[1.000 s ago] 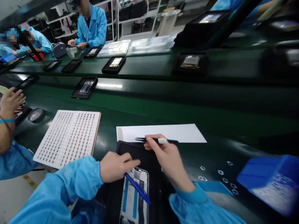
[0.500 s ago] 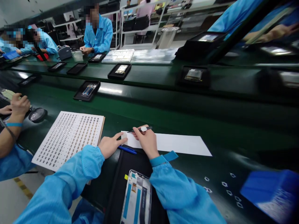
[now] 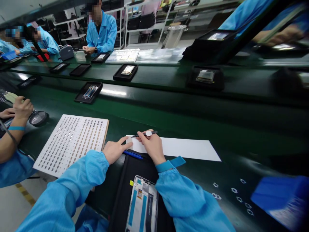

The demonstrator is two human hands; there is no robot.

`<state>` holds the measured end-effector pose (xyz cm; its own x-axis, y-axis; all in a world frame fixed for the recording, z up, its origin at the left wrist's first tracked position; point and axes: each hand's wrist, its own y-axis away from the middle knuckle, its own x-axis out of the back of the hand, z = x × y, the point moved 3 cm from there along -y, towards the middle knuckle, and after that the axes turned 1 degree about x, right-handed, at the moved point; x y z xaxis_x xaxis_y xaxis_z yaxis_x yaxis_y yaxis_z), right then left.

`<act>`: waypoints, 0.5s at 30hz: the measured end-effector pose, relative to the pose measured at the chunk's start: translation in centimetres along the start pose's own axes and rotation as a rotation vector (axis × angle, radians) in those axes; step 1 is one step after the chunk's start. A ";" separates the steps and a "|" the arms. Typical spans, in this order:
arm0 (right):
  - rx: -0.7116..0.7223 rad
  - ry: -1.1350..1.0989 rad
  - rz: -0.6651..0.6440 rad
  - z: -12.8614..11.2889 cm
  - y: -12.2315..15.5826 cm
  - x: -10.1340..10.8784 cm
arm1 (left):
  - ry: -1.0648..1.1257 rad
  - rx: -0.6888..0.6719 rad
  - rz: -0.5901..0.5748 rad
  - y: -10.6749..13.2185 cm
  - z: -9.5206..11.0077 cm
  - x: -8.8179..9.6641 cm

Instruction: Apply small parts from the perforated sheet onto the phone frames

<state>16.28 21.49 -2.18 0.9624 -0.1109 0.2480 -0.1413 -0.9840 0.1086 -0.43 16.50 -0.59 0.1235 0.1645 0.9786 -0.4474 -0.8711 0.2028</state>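
My left hand [image 3: 117, 150] rests with thumb and index finger stretched apart, fingertips on the left end of a long white paper strip [image 3: 185, 148]. In my right hand [image 3: 152, 146] is a pair of dark tweezers [image 3: 154, 132] with a white band round it, tips pointing left at the strip's end close to my left fingers. What lies at the tips is too small to make out. A blue pen [image 3: 133, 154] lies just below my left fingers. Nearer me, an opened phone body [image 3: 142, 206] with blue strips lies in a black tray [image 3: 120, 196], partly covered by my right sleeve.
Left of my hands lies a white perforated board [image 3: 72, 141] with rows of small parts. Small outlined pieces [image 3: 234, 190] and a blue box [image 3: 280, 199] are at right. Black trays [image 3: 88, 92] with phone parts stand beyond. A co-worker's hand [image 3: 23, 109] is at far left.
Both hands keep nearly the same pose on the strip. The view has shifted slightly, and the phone tray in front has slid a little left against the table.
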 end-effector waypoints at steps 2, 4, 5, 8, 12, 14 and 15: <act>0.005 -0.015 0.002 0.0 0.0 0.0 | 0.005 0.000 0.004 0.0 0.0 -0.1; 0.009 -0.038 0.000 0.1 0.0 0.0 | 0.004 -0.002 0.013 0.0 0.0 -0.1; 0.011 -0.054 -0.001 0.2 -0.1 -0.1 | 0.002 -0.002 0.018 0.0 0.0 -0.1; 0.013 -0.117 0.001 0.1 -0.4 -0.3 | 0.004 -0.003 0.032 0.0 0.0 0.0; 0.013 -0.235 0.053 -0.5 0.3 0.8 | 0.012 0.007 0.030 -0.1 -0.2 -0.1; 0.014 -0.281 0.093 -0.5 2.1 2.4 | 0.019 0.012 0.023 -0.1 -0.5 -0.4; 0.016 -0.290 0.112 -0.3 3.4 3.4 | 0.027 0.017 0.024 -0.1 -0.6 -0.5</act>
<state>18.98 17.80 -0.65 0.9673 -0.2520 -0.0279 -0.2491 -0.9651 0.0802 -1.00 16.79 -1.09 0.0886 0.1560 0.9838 -0.4350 -0.8824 0.1791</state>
